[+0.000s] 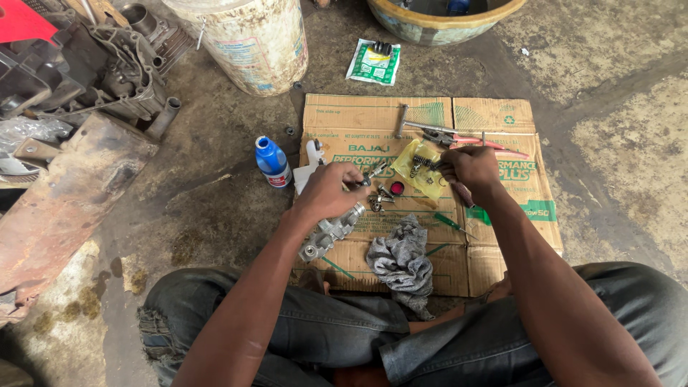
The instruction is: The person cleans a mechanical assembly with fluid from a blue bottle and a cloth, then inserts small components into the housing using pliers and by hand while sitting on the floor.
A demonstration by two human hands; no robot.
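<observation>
My left hand [331, 190] is closed around a grey cast-metal part [328, 235] that hangs below the fist over a flattened cardboard sheet [494, 115]. My right hand [469, 169] rests on a yellow plastic bag [416, 159] of springs and small pieces, its fingers pinched together on something in it; what they pinch is hidden. A dark-handled tool [462, 193] sticks out under that hand. Small screws and a red cap [396, 188] lie between the hands.
A grey rag [401, 261] and a green screwdriver [453, 224] lie on the cardboard. Red-handled pliers [466, 140] and a T-handle wrench [403, 120] sit at its far edge. A blue bottle [271, 162], a dirty bucket [251, 43], engine parts [93, 64] and a green packet [374, 63] surround it.
</observation>
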